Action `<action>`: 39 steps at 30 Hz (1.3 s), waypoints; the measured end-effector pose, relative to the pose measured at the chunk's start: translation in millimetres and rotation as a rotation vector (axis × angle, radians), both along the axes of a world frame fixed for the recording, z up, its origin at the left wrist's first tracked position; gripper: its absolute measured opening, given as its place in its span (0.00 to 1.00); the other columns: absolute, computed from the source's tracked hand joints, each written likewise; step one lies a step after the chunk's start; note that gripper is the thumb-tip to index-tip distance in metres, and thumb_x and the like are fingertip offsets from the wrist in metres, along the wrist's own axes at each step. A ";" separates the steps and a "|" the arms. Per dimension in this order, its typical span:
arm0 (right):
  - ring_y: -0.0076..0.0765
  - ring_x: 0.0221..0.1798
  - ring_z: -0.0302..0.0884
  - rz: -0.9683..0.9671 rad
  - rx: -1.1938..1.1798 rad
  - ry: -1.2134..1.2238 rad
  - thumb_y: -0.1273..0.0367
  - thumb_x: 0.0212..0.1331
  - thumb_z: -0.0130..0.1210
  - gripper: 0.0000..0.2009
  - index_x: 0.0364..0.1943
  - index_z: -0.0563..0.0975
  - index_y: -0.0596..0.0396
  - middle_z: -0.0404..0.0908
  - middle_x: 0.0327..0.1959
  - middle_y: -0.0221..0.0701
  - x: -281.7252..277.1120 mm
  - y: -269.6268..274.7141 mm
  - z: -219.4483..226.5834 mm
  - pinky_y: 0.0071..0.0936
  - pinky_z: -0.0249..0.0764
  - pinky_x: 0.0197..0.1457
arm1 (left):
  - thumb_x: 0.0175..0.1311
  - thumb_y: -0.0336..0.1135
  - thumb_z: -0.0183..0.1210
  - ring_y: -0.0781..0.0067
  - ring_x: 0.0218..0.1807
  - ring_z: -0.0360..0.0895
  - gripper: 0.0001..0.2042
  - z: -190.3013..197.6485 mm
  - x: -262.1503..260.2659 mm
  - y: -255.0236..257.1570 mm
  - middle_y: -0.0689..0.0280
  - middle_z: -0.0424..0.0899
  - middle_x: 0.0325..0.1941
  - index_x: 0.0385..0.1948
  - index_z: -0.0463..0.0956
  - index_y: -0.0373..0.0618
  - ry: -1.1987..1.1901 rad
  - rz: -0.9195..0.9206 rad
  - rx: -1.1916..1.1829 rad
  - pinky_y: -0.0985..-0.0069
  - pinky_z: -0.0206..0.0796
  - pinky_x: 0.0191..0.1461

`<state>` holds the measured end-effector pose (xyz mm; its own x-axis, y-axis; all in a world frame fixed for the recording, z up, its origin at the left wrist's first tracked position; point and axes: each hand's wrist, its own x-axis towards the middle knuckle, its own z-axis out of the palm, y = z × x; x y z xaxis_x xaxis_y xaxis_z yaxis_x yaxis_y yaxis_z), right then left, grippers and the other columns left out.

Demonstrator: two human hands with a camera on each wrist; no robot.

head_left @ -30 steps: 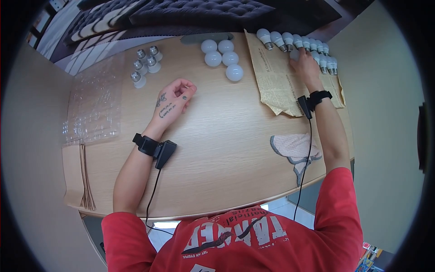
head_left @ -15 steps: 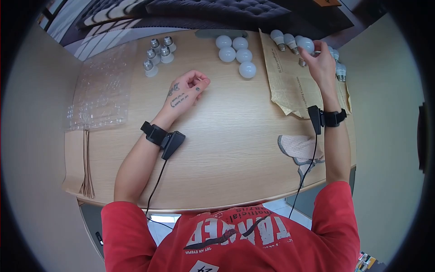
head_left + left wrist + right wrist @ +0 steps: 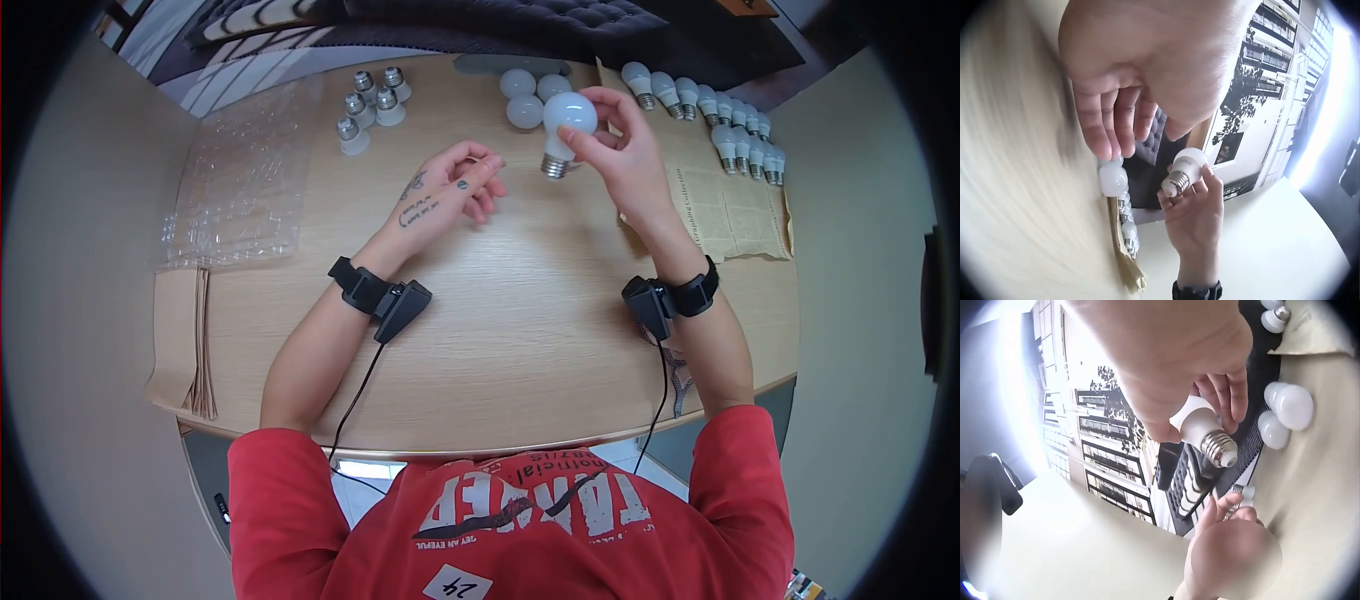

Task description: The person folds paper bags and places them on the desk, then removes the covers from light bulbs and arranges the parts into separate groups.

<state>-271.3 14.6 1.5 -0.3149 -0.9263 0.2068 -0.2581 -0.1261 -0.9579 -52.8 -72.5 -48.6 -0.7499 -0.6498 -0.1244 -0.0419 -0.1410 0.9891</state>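
Observation:
My right hand holds a white light bulb by its body between thumb and fingers, raised over the table with its metal screw base pointing down. In the right wrist view the screw base sticks out past the fingers. My left hand hovers to the left of the bulb, fingers loosely bent and nothing in them. Behind the held bulb, round white globes sit on the table, partly hidden by it. Several white bulb bases with metal screw caps upward stand further left.
Rows of whole bulbs lie at the right on printed brown paper. A clear plastic sheet and folded brown paper bags are on the left. A cloth is partly hidden under the right forearm. A dark tufted backdrop rises behind the table.
My right hand has picked up a bulb from the rows on the paper and carried it left, toward the middle. The left hand has shifted slightly, its fingers loosening.

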 end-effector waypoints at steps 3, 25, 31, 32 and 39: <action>0.26 0.44 0.82 0.085 0.038 -0.068 0.67 0.58 0.68 0.32 0.67 0.68 0.56 0.76 0.51 0.36 10.8 1.0 -11.4 0.23 0.78 0.49 | 0.78 0.46 0.50 0.74 0.35 0.81 0.18 2.5 -2.6 4.9 0.59 0.82 0.41 0.55 0.70 0.39 0.050 -0.046 0.077 0.77 0.76 0.39; 0.31 0.45 0.78 0.135 -0.040 0.256 0.63 0.56 0.69 0.27 0.58 0.72 0.55 0.76 0.49 0.36 45.1 17.2 -45.8 0.27 0.76 0.44 | 0.77 0.51 0.51 0.85 0.24 0.70 0.18 0.9 -5.1 12.8 0.71 0.75 0.28 0.46 0.74 0.43 -0.017 0.134 0.032 0.86 0.61 0.26; 0.40 0.46 0.79 0.153 -0.135 0.410 0.60 0.58 0.68 0.28 0.59 0.71 0.55 0.77 0.50 0.39 48.1 18.1 -47.5 0.31 0.77 0.46 | 0.75 0.53 0.53 0.85 0.16 0.68 0.18 4.8 -7.5 20.3 0.71 0.74 0.21 0.37 0.72 0.45 -0.030 0.221 0.118 0.86 0.54 0.17; 0.41 0.46 0.80 0.148 -0.138 0.415 0.59 0.58 0.68 0.29 0.59 0.70 0.56 0.77 0.50 0.40 49.9 19.1 -46.6 0.32 0.78 0.47 | 0.75 0.53 0.54 0.84 0.15 0.67 0.18 3.8 -8.9 21.7 0.71 0.73 0.20 0.35 0.72 0.46 -0.037 0.241 0.107 0.86 0.53 0.17; 0.45 0.43 0.86 0.151 0.028 0.210 0.55 0.59 0.67 0.27 0.54 0.71 0.56 0.85 0.41 0.43 55.1 20.7 -46.3 0.35 0.80 0.45 | 0.74 0.50 0.55 0.84 0.15 0.68 0.17 4.3 -13.2 37.6 0.71 0.74 0.21 0.31 0.71 0.47 0.040 0.310 0.106 0.85 0.53 0.16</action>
